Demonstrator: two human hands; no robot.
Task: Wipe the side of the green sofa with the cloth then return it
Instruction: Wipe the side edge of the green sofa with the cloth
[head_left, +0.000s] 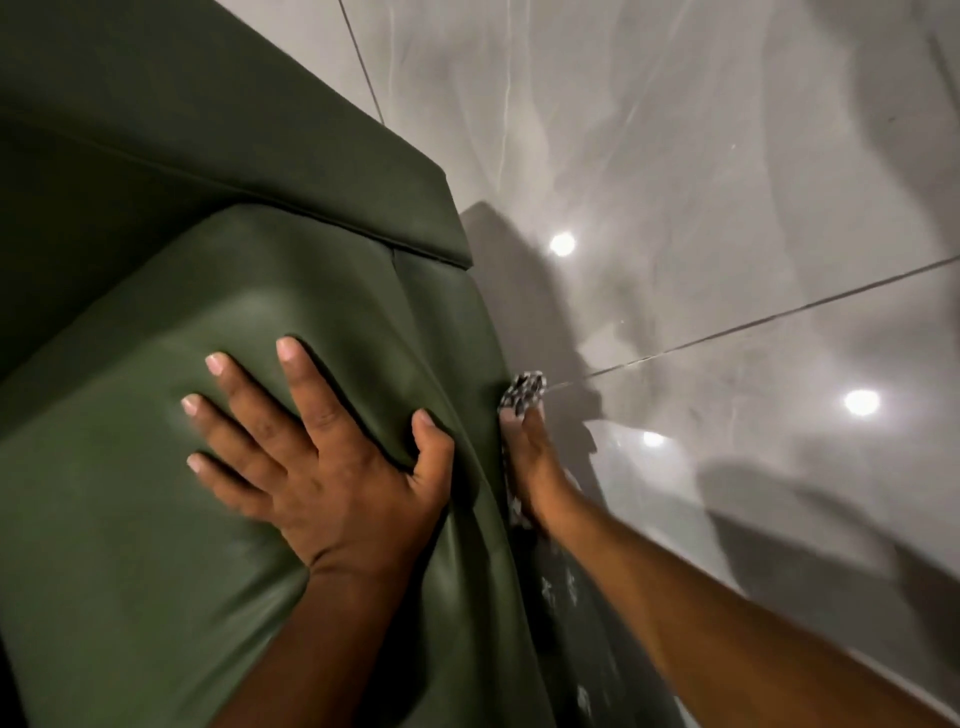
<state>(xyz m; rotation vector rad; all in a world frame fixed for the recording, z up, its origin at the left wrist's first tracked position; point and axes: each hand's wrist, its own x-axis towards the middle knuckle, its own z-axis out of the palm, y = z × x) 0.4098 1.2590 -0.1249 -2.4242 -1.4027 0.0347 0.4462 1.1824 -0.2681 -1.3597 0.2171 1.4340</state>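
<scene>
Wiping sofa (156, 493) side: right hand (535, 467) presses cloth (524, 392) flat vs side panel, fingers together on it. Left hand (311, 457) spread open on the arm top, bracing. Keep palm pressure even, long strokes, w/ cloth not bunching near floor (727, 208).

Glossy grey marble-look floor tiles (727, 156) — thin dark grout lines (769, 317), round light reflections (562, 244).
</scene>
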